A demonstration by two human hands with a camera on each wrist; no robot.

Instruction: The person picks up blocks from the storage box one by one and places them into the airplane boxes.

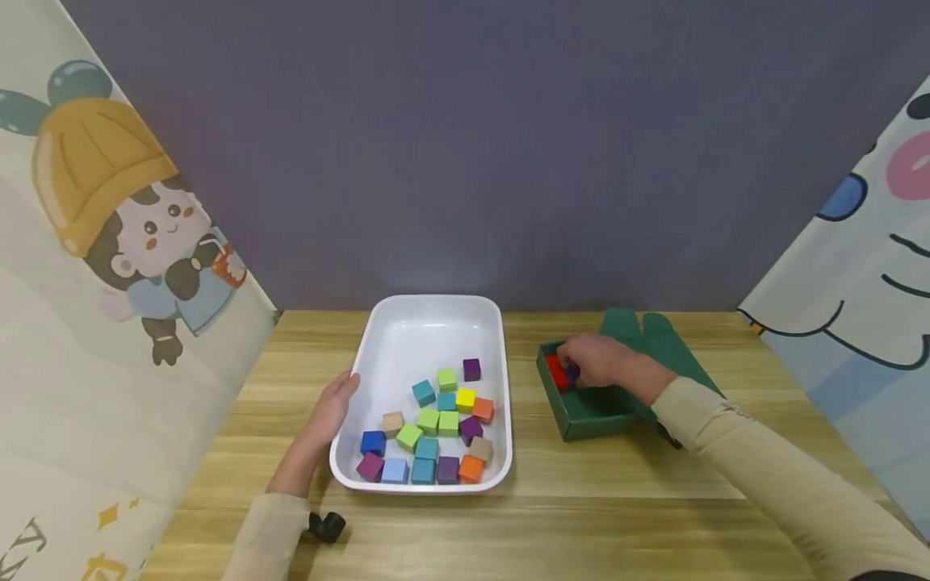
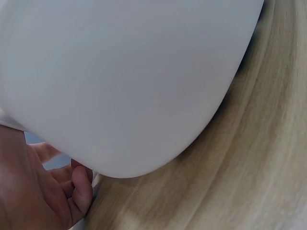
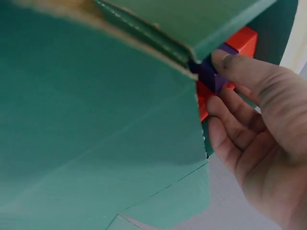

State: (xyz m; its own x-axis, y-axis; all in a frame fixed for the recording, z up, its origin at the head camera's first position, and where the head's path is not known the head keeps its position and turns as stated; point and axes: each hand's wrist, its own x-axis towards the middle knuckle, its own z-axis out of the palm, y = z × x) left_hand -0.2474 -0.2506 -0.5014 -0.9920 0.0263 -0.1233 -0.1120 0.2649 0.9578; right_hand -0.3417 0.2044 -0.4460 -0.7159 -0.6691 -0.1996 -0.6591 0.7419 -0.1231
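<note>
My left hand (image 1: 336,403) holds the left rim of a white tray (image 1: 429,311), and its fingers (image 2: 82,184) curl at the rim in the left wrist view. Loose coloured cubes lie in the tray's near half, among them a yellow cube (image 1: 466,399) and a dark blue cube (image 1: 373,442). My right hand (image 1: 599,361) reaches inside a green cardboard box (image 1: 599,428) on the right. There it pinches a purple cube (image 3: 208,75) between thumb and fingers, beside red cubes (image 3: 245,40) at the box's left end.
The box's lid (image 1: 664,343) stands folded back behind and to the right, under my right forearm. A wooden table (image 1: 552,524) carries tray and box. A dark grey panel (image 1: 494,161) closes off the back, with printed cloths at both sides.
</note>
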